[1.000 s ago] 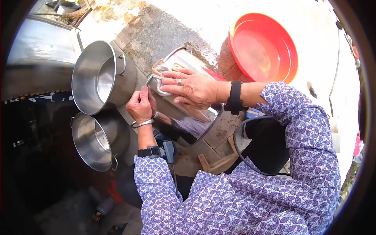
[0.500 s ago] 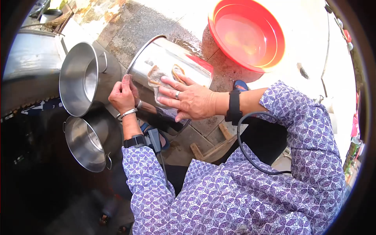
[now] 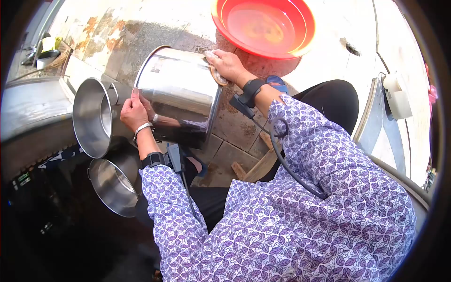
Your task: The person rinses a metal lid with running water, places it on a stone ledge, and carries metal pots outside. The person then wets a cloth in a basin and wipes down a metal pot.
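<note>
The paved floor bears a red basin and wooden frame.

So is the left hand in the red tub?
No, the left hand holds the shiny metal pot, away from the red tub.

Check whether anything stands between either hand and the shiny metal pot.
Only the cloth does, bunched under the right hand at one end of the metal pot. The left hand holds the opposite end, with nothing visible between.

Outdoor yard: sunlit paving, red basin.
</note>
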Available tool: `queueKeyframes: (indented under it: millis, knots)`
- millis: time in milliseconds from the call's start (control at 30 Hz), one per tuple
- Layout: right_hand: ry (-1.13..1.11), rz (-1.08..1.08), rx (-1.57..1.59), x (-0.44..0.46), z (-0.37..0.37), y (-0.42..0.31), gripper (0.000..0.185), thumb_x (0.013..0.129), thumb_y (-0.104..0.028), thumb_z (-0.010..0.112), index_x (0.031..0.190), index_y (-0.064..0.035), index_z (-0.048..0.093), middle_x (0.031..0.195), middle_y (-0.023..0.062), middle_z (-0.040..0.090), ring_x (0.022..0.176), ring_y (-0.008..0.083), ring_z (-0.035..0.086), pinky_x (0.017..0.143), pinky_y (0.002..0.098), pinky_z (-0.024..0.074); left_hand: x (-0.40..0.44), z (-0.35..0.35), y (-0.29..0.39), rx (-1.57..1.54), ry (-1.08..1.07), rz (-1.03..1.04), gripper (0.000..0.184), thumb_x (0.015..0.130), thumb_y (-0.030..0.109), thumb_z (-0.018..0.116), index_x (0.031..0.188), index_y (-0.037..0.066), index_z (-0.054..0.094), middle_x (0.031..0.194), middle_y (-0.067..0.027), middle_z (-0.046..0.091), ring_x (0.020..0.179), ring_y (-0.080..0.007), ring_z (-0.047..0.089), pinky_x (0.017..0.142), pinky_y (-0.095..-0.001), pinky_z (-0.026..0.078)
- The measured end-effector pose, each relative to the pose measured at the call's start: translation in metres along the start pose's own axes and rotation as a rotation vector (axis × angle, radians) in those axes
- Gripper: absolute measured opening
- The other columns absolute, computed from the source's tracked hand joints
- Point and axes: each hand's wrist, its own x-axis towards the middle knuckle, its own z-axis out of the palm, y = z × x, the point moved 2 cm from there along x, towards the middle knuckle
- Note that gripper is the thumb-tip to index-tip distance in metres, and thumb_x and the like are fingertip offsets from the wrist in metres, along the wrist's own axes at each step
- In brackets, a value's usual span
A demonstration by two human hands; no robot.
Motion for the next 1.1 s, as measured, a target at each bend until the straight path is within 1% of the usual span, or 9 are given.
queueKeyframes:
  millis: [100,167,300,367,433,633,767,900,1100]
  knots:
    - [0.313,-0.494,-0.235,-0.066,0.024,-0.035,0.028,0.083,-0.032,0.052,0.101,-0.0123,0.06,0.103,0.0114,0.059,0.114,0.0298,0.044,0.092,0.0505,0.0302,0.001,0.003,0.006,-0.076,-0.048,-0.048,0.049,0.08,0.041,0.064,0.059,-0.002,0.058,0.049,-0.0121,0.051,0.046,-0.0179,0.039,0.047,-0.0357,0.036]
    - [0.377,-0.561,-0.175,-0.075,0.02,-0.039,0.031,0.083,-0.03,0.052,0.105,-0.0093,0.059,0.104,0.0119,0.059,0.108,0.0299,0.049,0.089,0.0465,0.0355,0.002,0.008,0.01,-0.091,-0.081,-0.174,0.049,0.08,0.041,0.065,0.061,-0.004,0.062,0.051,-0.0061,0.056,0.049,-0.0136,0.043,0.048,-0.0318,0.038]
    - [0.291,0.098,0.513,-0.024,0.008,0.03,0.045,0.087,-0.032,0.048,0.121,-0.0027,0.048,0.109,0.0189,0.057,0.1,0.031,0.055,0.082,0.0388,0.0433,0.009,0.009,0.001,-0.112,0.024,-0.281,0.044,0.081,0.037,0.063,0.08,-0.006,0.067,0.066,-0.011,0.063,0.063,-0.0126,0.053,0.059,-0.0293,0.044]
    - [0.026,0.238,0.336,-0.041,0.053,0.078,0.047,0.09,-0.031,0.045,0.126,-0.0019,0.044,0.112,0.0221,0.054,0.107,0.0317,0.052,0.088,0.0391,0.0413,0.014,0.003,-0.025,-0.144,0.144,-0.407,0.047,0.081,0.037,0.063,0.088,-0.009,0.066,0.075,-0.0113,0.065,0.07,-0.0139,0.056,0.065,-0.0292,0.046]
    - [0.31,0.298,0.47,-0.066,0.114,0.107,0.045,0.09,-0.03,0.044,0.124,-0.001,0.045,0.118,0.0221,0.051,0.111,0.0334,0.048,0.093,0.038,0.0384,0.017,-0.003,-0.045,-0.236,0.208,-0.492,0.05,0.081,0.037,0.063,0.094,-0.011,0.064,0.083,-0.0099,0.064,0.073,-0.0155,0.057,0.068,-0.0298,0.047]
    - [0.118,-0.185,0.464,-0.052,0.078,-0.036,0.037,0.089,-0.025,0.049,0.122,-0.0105,0.052,0.129,0.018,0.046,0.13,0.0336,0.03,0.106,0.0457,0.0181,0.016,-0.014,-0.054,-0.214,0.239,-0.583,0.052,0.083,0.038,0.061,0.098,-0.012,0.061,0.088,-0.0117,0.062,0.078,-0.0167,0.057,0.071,-0.0299,0.047]
    - [0.119,-0.363,0.374,0.016,0.076,-0.058,0.034,0.089,-0.027,0.048,0.12,-0.0127,0.053,0.128,0.0153,0.047,0.126,0.0364,0.034,0.101,0.0472,0.0272,0.021,-0.017,-0.064,-0.186,0.199,-0.538,0.057,0.084,0.041,0.058,0.1,-0.014,0.059,0.094,-0.0139,0.061,0.081,-0.0191,0.056,0.073,-0.0315,0.046]
    - [0.134,-0.095,0.137,0.061,0.112,0.063,0.034,0.088,-0.023,0.047,0.117,-0.0066,0.051,0.126,0.0193,0.047,0.12,0.0383,0.039,0.1,0.0481,0.0296,0.014,-0.027,-0.113,-0.347,0.3,-0.69,0.06,0.083,0.042,0.059,0.099,-0.015,0.057,0.096,-0.0145,0.06,0.084,-0.0205,0.058,0.076,-0.0314,0.047]
    - [-0.057,-0.18,0.136,-0.016,0.103,-0.029,0.044,0.088,-0.02,0.049,0.128,-0.0031,0.044,0.136,0.0206,0.038,0.13,0.0348,0.03,0.106,0.0451,0.0217,-0.005,-0.033,-0.101,-0.359,0.352,-0.819,0.057,0.084,0.042,0.058,0.099,-0.014,0.058,0.094,-0.0131,0.061,0.08,-0.0203,0.059,0.073,-0.031,0.049]
